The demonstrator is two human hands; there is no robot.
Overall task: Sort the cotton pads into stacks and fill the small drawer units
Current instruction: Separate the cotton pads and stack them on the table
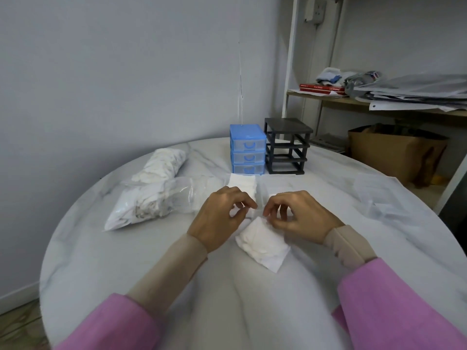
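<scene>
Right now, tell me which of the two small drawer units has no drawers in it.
The black drawer unit, right of the blue drawer unit: its frame stands empty, while the blue one holds three clear drawers.

Home room: cluttered shelf (379, 102), table (126, 261)

Round white marble-look table (126, 261), shelf (336, 102) with red books (322, 88) (stacked flat), loose papers (414, 93), brown paper bag (394, 152)

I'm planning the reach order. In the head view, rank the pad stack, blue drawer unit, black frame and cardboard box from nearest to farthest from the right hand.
1. Pad stack, under the right hand and touching it.
2. Blue drawer unit, behind and left.
3. Black frame, behind, beside the blue unit; these two are too close to call.
4. Cardboard box, off the table, far right.
</scene>
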